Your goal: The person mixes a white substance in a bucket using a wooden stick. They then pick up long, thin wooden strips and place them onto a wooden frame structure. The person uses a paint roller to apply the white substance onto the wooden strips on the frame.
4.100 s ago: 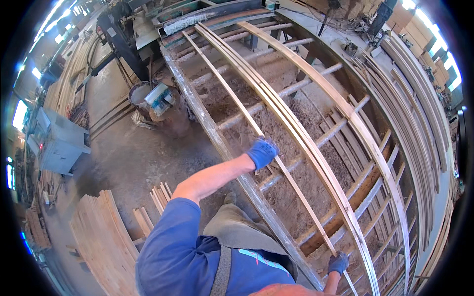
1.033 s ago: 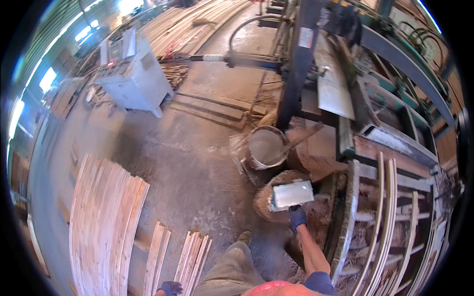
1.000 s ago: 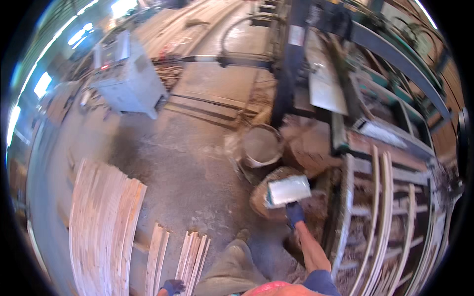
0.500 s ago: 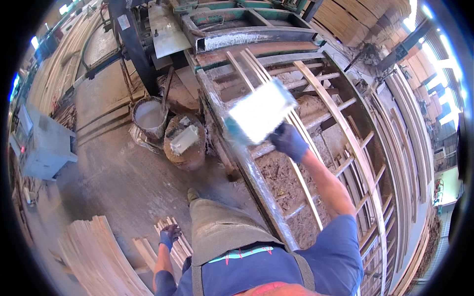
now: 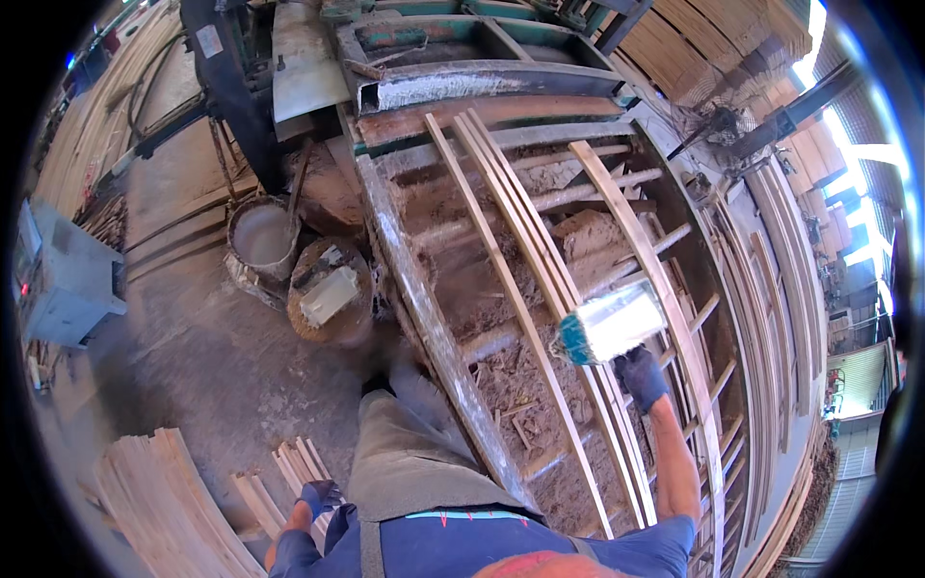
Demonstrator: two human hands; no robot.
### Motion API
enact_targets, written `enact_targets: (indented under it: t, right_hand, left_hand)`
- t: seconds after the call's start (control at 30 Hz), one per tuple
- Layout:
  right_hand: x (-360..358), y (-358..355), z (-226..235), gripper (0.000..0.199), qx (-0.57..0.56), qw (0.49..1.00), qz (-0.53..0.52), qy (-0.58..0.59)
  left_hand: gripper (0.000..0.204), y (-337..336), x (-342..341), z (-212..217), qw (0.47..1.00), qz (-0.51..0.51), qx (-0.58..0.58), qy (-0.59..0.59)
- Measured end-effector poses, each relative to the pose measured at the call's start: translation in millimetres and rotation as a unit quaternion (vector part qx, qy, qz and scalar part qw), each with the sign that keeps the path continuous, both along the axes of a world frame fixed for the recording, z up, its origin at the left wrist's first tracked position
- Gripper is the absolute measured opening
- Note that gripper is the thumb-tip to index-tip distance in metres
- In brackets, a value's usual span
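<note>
Over the slat rack (image 5: 438,332), the right hand (image 5: 641,376), gloved, is closed around the handle of a wide roller (image 5: 612,323), whose pale head lies across the long strips (image 5: 540,279) on the frame; low at the person's side, the left hand (image 5: 318,496), also gloved, hangs by short boards (image 5: 289,472), and whether it grips anything I cannot tell, perhaps it only touches them; beyond, a bucket (image 5: 262,239) and a round tub (image 5: 328,303) stand on the floor; a grey machine (image 5: 63,279) sits far left.
</note>
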State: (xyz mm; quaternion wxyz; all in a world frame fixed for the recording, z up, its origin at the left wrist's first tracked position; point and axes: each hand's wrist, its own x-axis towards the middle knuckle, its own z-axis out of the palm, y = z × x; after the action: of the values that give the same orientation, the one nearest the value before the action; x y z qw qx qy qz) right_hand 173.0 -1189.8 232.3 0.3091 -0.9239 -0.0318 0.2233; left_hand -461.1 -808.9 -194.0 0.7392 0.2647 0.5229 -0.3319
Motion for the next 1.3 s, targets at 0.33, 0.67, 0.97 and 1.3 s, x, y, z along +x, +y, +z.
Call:
enact_targets:
  t: [0.33, 0.67, 0.97, 1.3]
  right_hand:
    - [214, 311, -24, 0.038, 0.052, 0.987, 0.114, -0.104]
    - [334, 469, -49, 0.018, 0.192, 0.973, 0.100, -0.077]
    - [333, 404, -74, 0.030, 0.009, 0.927, 0.315, -0.202]
    - [178, 167, -30, 0.022, -0.242, 0.811, 0.455, -0.276]
  left_hand:
    - [0.032, 94, 152, 102, 0.980, 0.091, 0.177, 0.005]
    - [0.030, 98, 130, 96, 0.975, 0.145, 0.136, 0.103]
    - [0.036, 94, 159, 106, 0.975, 0.142, 0.161, 0.055]
    - [0.032, 36, 152, 94, 0.971, 0.073, 0.226, -0.022]
